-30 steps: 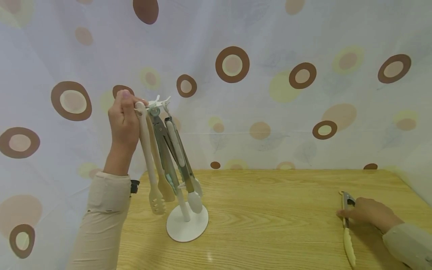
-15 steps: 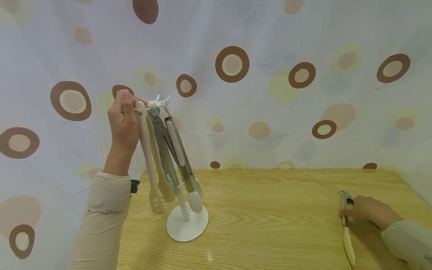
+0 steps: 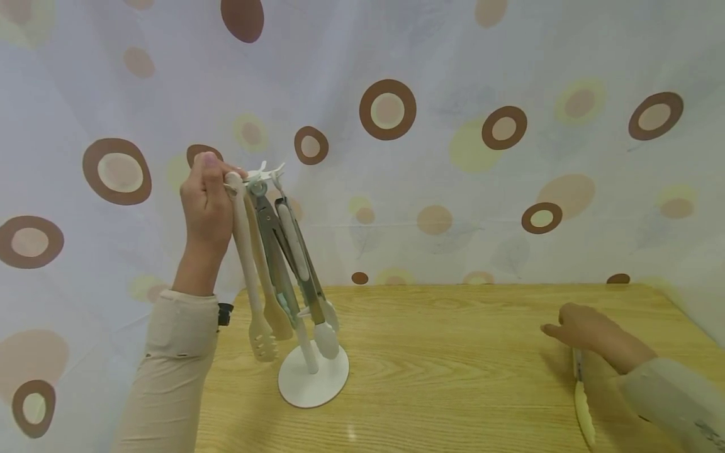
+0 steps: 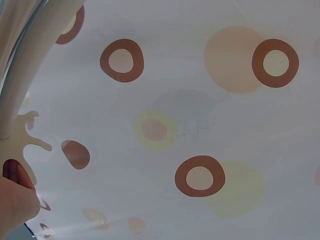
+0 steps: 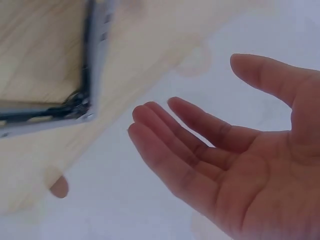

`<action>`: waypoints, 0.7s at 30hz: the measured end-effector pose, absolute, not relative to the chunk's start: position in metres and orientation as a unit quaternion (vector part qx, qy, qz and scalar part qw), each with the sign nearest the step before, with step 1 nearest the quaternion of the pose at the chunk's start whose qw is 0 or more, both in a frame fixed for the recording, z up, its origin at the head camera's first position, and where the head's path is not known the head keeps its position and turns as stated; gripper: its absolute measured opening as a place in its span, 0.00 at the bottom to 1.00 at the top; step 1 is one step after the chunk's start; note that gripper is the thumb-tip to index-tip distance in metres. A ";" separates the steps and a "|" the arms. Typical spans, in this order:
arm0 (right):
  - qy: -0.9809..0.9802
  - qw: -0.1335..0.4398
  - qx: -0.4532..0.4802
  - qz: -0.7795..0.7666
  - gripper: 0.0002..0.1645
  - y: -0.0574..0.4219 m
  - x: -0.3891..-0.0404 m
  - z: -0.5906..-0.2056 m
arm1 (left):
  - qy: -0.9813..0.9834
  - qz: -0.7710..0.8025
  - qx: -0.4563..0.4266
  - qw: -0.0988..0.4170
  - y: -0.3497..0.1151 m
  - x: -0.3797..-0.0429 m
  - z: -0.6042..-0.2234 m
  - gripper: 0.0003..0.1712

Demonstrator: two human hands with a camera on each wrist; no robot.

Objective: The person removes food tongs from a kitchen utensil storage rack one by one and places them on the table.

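Observation:
In the head view a white utensil stand (image 3: 313, 380) stands on the table at left, its round base on the wood. Several tongs hang from its hooked top, among them cream slotted tongs (image 3: 243, 251) and grey-handled tongs with white tips (image 3: 325, 340). My left hand (image 3: 206, 204) grips the hooked top; the left wrist view shows fingers at a cream hook (image 4: 22, 145). My right hand (image 3: 589, 330) is open, held over metal tongs with a cream tip (image 3: 584, 412) that lie at right. In the right wrist view those tongs (image 5: 86, 107) spread apart, away from my loosely bent fingers (image 5: 155, 135).
The wooden table (image 3: 442, 358) runs back to a white curtain (image 3: 442, 63) patterned with brown and yellow circles. The curtain also hangs close along the left side and the right edge of the table.
My right hand has let go of the tongs with the cream tip and lifted up and slightly left, over their upper end. The left hand and the stand have stayed in place.

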State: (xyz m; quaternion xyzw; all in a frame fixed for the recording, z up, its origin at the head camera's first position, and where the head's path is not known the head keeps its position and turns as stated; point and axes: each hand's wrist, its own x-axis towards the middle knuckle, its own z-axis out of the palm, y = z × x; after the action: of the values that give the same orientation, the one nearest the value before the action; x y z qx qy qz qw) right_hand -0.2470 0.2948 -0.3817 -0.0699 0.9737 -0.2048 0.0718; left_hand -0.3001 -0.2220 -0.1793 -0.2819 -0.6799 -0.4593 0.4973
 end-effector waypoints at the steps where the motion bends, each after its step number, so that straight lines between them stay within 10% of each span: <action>1: 0.973 0.066 -0.074 -0.208 0.23 0.289 -0.247 -0.379 | -0.680 -0.461 -0.282 0.496 -0.222 -0.300 -0.180 0.21; 21: 0.965 -0.013 -0.120 -0.231 0.26 0.203 -0.259 -0.345 | -0.676 -0.466 -0.282 0.496 -0.222 -0.298 -0.178 0.21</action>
State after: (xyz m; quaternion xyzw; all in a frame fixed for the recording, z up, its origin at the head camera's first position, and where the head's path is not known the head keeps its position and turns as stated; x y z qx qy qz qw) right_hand -0.2590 0.2030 -0.3454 -0.1203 0.9653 -0.2312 -0.0133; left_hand -0.2980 -0.2216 -0.1782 -0.2824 -0.6763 -0.4660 0.4957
